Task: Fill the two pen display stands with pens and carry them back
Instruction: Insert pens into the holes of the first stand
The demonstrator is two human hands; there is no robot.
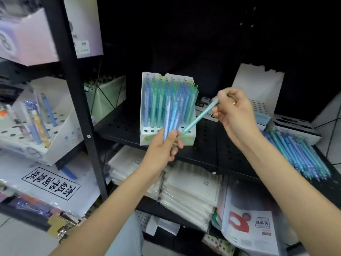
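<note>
Shelf [212, 145] of black perforated metal runs across in front of me, its front lip just below my hands, with a black upright post [77, 100] closing off the left side and dark open space behind and above the goods. On it stands a white pen display stand [147, 100], upright and near the front lip, packed with blue, teal and green pens whose tops look blurred; a few round holes along its front row show empty. My left hand [162, 146] is held just in front of the stand's lower edge, its fingers clamped on a small bundle of pens [171, 122] in pale blue and lilac that fans upward across the stand's face. My right hand [234, 111] hovers to the right of the stand and above the shelf, fingers pinched together on a single light teal pen [198, 117], which slants down and left so its tip sits close to the front holes and beside my left thumb. Farther right, well apart from the stand, a loose heap of blue and teal pens [297, 154] lies flat on the shelf near its right edge. Behind my right hand a second white stand [258, 85] stands at the back, and I cannot tell how full it is.
</note>
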